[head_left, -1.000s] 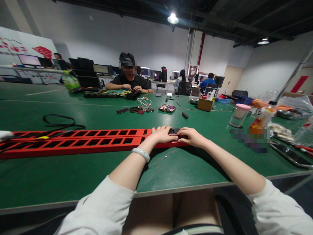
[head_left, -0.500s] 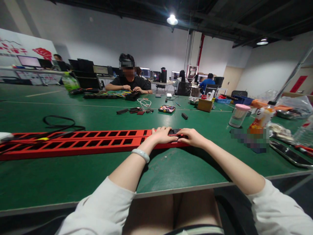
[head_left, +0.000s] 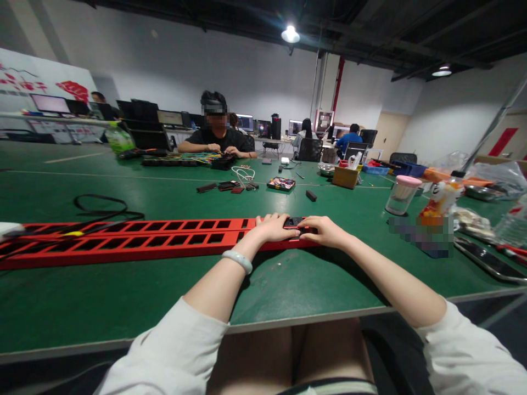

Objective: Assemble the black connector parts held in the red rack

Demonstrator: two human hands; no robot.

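Note:
A long red slotted rail (head_left: 135, 238) lies across the green table (head_left: 123, 296) in front of me. At its right end sits a small black part (head_left: 293, 222). My left hand (head_left: 274, 226) rests palm down on the rail just left of that part, fingertips touching it. My right hand (head_left: 325, 230) presses on the part from the right side. Both hands have their fingers curled onto the rail end. A pale bangle (head_left: 237, 259) is on my left wrist.
A black cable loop (head_left: 101, 206) lies behind the rail. Small black parts (head_left: 224, 186) and a white cord (head_left: 242, 174) sit mid-table. At right stand a pink-lidded jar (head_left: 401, 195), a bottle (head_left: 442, 200) and bags. A person (head_left: 216, 137) works across the table.

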